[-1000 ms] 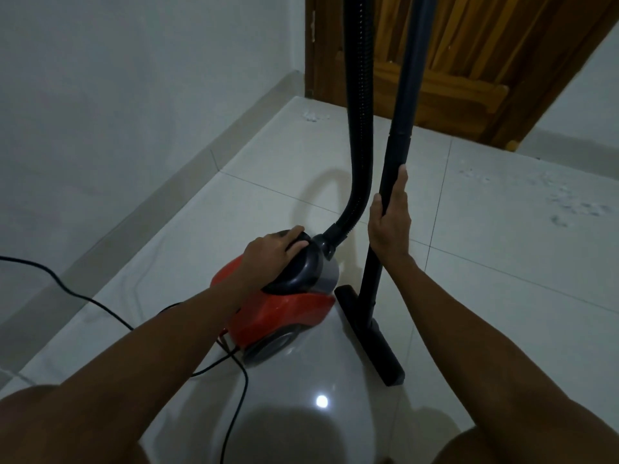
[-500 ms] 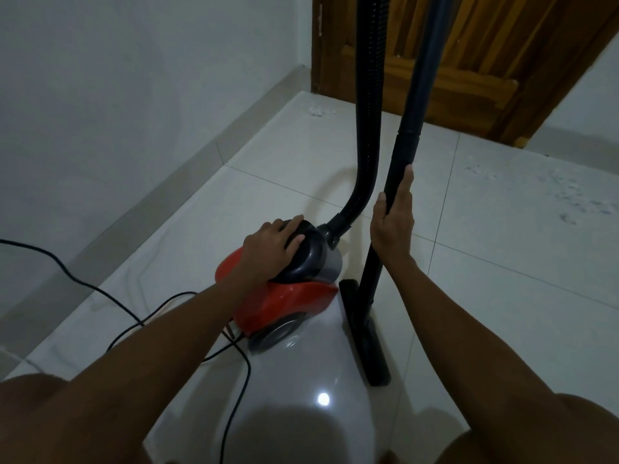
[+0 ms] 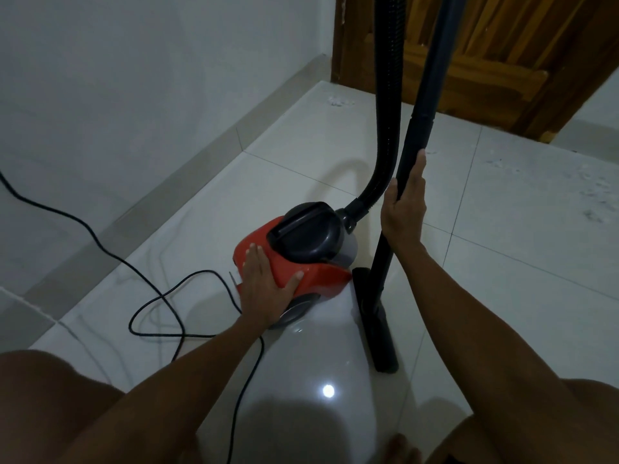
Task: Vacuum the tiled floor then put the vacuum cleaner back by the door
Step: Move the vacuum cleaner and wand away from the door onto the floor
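A red canister vacuum cleaner point(image 3: 321, 272) with a dark grey top sits on the white tiled floor point(image 3: 509, 272). My left hand point(image 3: 264, 289) lies flat on the rear of its red body, fingers spread. My right hand point(image 3: 403, 209) grips the black wand point(image 3: 422, 118), which stands nearly upright. At the wand's foot, the black floor nozzle point(image 3: 378, 329) rests on the tiles just right of the vacuum. A ribbed black hose point(image 3: 388, 95) rises from the vacuum's front and leaves the frame at the top. The wooden door point(image 3: 502, 55) stands at the back.
The black power cord point(image 3: 157, 296) loops over the tiles to the left and runs toward the white wall point(image 3: 100, 78). White crumbs lie by the door point(image 3: 338, 102) and on the right-hand tiles point(image 3: 596, 189). My knees show at the bottom corners.
My left hand has left the dark top handle and slid back onto the vacuum's red rear. The right hand keeps its hold on the wand.
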